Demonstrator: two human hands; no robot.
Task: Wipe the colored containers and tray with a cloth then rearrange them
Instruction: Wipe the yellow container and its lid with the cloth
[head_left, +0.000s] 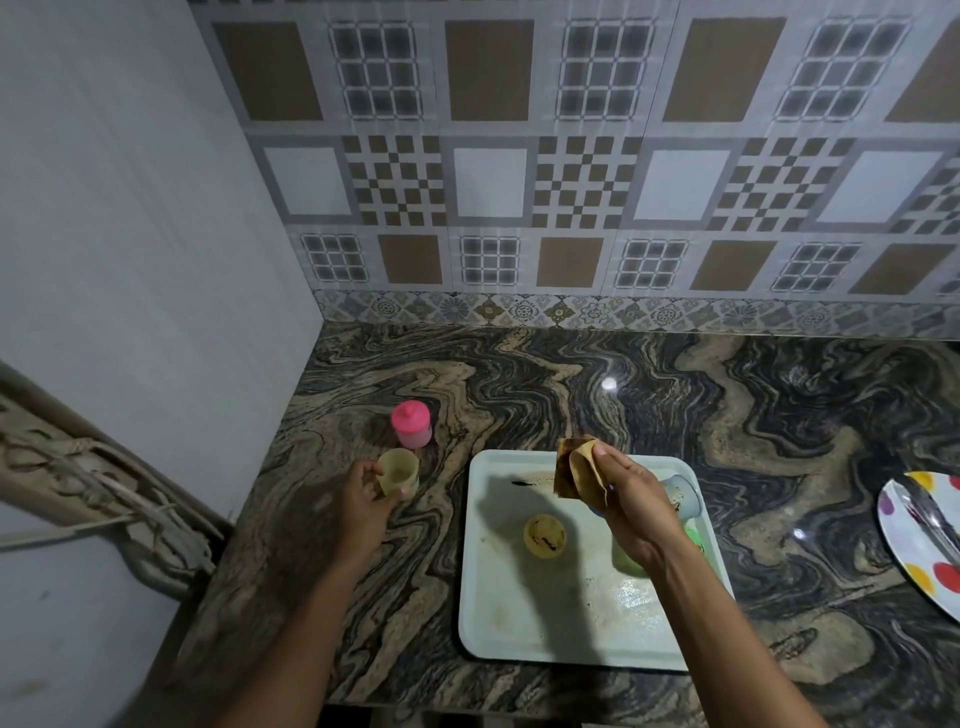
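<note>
My left hand (363, 491) grips an open yellow container (398, 472) on the counter, just in front of a pink lidded container (411, 424). Above the pale tray (498, 618), my right hand (631, 499) pinches a brown cloth (574, 467). On the tray lies a yellow lid (544, 535) with dark stains. A blue container (683, 496) and a green container (631, 558) are on the tray's right side, partly hidden behind my right hand. The tray shows dark smudges and a wet patch.
The marbled stone counter (571, 384) meets a tiled wall at the back and a plain wall on the left. A spotted plate (914, 540) with a metal utensil on it sits at the right edge. The counter's front edge runs below the tray.
</note>
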